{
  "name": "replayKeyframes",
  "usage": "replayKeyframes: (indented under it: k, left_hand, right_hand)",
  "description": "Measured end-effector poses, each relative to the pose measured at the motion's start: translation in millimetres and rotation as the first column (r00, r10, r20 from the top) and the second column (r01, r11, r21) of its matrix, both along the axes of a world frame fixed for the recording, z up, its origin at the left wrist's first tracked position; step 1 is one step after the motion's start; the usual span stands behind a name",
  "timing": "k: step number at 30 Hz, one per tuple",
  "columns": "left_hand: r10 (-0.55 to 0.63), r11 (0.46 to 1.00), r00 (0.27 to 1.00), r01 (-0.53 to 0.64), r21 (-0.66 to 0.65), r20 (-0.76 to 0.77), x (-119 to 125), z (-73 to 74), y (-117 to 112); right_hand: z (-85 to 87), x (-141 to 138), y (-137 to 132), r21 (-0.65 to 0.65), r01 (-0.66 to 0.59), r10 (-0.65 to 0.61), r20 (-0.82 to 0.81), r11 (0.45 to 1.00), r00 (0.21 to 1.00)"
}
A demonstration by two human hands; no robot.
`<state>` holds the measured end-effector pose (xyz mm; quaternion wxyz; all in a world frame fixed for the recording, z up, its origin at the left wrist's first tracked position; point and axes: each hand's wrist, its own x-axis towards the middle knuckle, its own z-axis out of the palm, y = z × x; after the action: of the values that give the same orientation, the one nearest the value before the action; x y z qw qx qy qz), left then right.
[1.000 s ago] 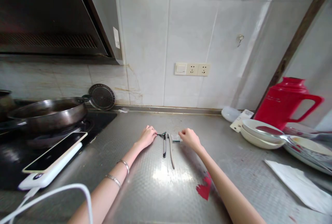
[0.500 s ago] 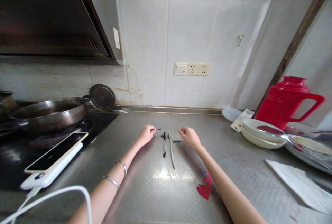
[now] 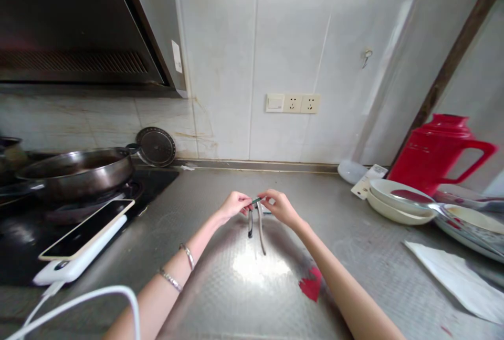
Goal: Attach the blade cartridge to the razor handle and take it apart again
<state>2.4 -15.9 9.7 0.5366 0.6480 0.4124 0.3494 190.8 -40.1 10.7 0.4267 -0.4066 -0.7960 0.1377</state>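
Note:
My left hand [image 3: 237, 204] and my right hand [image 3: 280, 206] meet above the metal counter, fingers pinched. Between them is a small, thin dark-green piece [image 3: 256, 201], one end at each hand; its kind is too small to make out. Just below lies a slim rod [image 3: 251, 224] with a black end, its upper part hidden by my left fingers. Beside it is a beige, slightly curved strip [image 3: 262, 232], its top under the held piece. Another small dark piece [image 3: 266, 212] is partly visible by my right fingers.
A red torn scrap [image 3: 311, 284] lies near my right forearm. To the left are a phone [image 3: 87, 230], a white cable [image 3: 98, 290] and a pan [image 3: 79, 174] on the stove. Bowls [image 3: 397, 211], a red flask [image 3: 433, 156] and white paper [image 3: 452, 277] stand or lie right.
My hands have come together over the small parts. The thin dark piece in my left hand has moved right and now spans to my right fingers.

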Motion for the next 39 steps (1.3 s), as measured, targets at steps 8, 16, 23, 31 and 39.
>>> replayKeyframes:
  k: [8, 16, 23, 31, 39]
  left_hand:
    - [0.01, 1.0, 1.0, -0.01, -0.003, 0.008, 0.6, -5.2, 3.7]
    - [0.121, 0.984, 0.957, -0.082, 0.156, -0.262, -1.6, -0.6, 0.3]
    - [0.115, 0.978, 0.762, 0.027, 0.209, -0.638, 0.7, -5.5, -7.5]
    - [0.211, 0.938, 0.595, 0.1, 0.332, -0.776, 10.2, 6.5, -29.5]
    - [0.259, 0.933, 0.524, 0.081, 0.35, -0.811, 14.9, 2.8, -35.6]
  right_hand:
    - [-1.8, 2.1, 1.9, -0.017, 0.007, -0.007, 0.019, 1.0, 1.0]
    - [-16.7, 35.6, 17.2, -0.183, 0.114, -0.108, 0.039, 0.977, 0.993]
    - [-34.8, 51.8, 26.8, -0.203, 0.126, -0.096, 0.149, 0.971, 0.984]
    - [-37.2, 50.9, 26.6, -0.206, 0.102, -0.064, 0.182, 0.973, 0.981]
    - [-35.2, 49.2, 24.2, -0.206, 0.117, -0.072, 0.214, 0.971, 0.974]
